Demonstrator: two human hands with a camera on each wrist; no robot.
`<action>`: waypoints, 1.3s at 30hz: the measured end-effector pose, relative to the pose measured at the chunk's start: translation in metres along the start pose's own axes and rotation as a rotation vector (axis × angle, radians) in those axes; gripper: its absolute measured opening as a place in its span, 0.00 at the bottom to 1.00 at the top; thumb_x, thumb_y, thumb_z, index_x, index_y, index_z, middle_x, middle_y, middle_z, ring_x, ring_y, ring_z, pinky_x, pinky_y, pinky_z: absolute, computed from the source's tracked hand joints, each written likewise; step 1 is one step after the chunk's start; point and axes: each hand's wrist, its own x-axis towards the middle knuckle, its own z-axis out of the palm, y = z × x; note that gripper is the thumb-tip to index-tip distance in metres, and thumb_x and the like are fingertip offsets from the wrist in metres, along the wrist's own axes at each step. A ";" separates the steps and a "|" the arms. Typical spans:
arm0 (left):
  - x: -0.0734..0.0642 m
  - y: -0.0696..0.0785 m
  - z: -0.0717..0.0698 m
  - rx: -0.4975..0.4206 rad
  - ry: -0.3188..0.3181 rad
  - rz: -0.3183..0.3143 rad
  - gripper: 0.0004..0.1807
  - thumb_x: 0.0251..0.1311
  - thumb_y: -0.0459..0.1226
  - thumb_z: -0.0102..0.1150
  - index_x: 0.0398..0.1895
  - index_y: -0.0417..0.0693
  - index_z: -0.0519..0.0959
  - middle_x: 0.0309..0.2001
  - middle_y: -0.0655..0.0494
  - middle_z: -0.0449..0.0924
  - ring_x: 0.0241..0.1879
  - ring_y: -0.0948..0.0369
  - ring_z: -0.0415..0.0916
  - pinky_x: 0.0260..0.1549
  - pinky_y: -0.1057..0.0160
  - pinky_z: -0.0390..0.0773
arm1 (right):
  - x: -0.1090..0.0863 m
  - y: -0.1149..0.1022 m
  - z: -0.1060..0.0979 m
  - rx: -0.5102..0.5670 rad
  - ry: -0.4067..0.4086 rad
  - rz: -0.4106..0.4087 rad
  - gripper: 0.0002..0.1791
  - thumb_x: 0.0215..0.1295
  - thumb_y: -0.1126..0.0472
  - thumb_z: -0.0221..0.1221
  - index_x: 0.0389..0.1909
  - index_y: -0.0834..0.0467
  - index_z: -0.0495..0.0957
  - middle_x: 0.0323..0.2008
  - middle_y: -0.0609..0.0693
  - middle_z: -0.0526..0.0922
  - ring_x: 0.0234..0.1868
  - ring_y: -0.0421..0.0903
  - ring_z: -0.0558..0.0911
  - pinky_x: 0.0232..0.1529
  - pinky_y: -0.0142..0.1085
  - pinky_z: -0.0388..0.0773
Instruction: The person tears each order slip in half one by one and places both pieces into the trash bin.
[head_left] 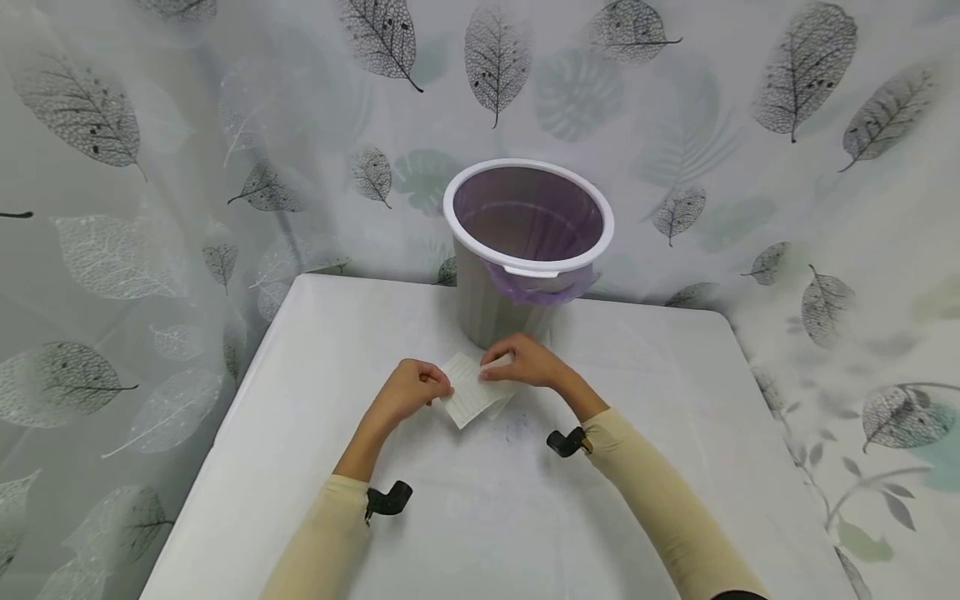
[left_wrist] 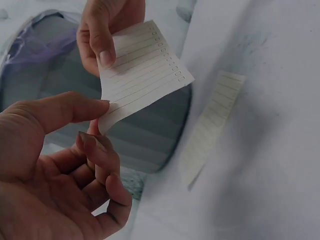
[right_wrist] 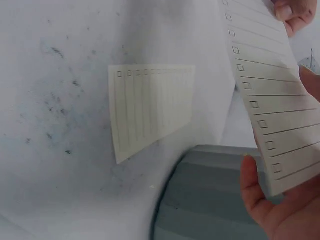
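Observation:
Both hands hold one lined sheet of checklist paper [head_left: 469, 394] above the table. My left hand [head_left: 415, 388] pinches one edge between thumb and index finger, its other fingers loosely bent, as the left wrist view shows. On the opposite side my right hand [head_left: 525, 361] pinches the sheet, its thumb lying on the lined face. Small printed boxes run down one edge of the paper [right_wrist: 272, 95]. A second lined sheet [right_wrist: 152, 107] lies on the table beneath the held one, beside the bin's base.
A grey bin [head_left: 491, 292] with a white rim and purple liner [head_left: 543, 287] stands at the table's far edge, just beyond the hands. Faint dark smudges mark the white tabletop [head_left: 480, 508]. Leaf-printed curtains hang behind and at both sides.

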 end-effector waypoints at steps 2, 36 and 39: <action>0.001 0.007 -0.004 0.020 -0.011 0.024 0.03 0.61 0.34 0.70 0.32 0.43 0.86 0.28 0.53 0.83 0.28 0.57 0.75 0.30 0.60 0.74 | 0.000 -0.004 -0.001 0.001 0.020 -0.025 0.07 0.63 0.57 0.74 0.38 0.55 0.91 0.36 0.40 0.88 0.39 0.42 0.84 0.43 0.40 0.80; 0.000 0.100 -0.009 0.337 0.090 0.675 0.02 0.65 0.31 0.69 0.36 0.43 0.90 0.35 0.56 0.88 0.40 0.56 0.84 0.44 0.52 0.82 | -0.023 -0.071 -0.035 0.055 0.357 -0.223 0.05 0.62 0.71 0.72 0.38 0.60 0.91 0.36 0.48 0.90 0.41 0.48 0.86 0.46 0.49 0.81; -0.001 0.105 -0.009 0.345 0.086 0.699 0.02 0.64 0.30 0.70 0.36 0.42 0.90 0.35 0.55 0.88 0.39 0.55 0.84 0.43 0.53 0.82 | -0.023 -0.080 -0.037 -0.015 0.382 -0.274 0.06 0.60 0.75 0.71 0.36 0.64 0.90 0.34 0.52 0.90 0.38 0.51 0.86 0.43 0.48 0.81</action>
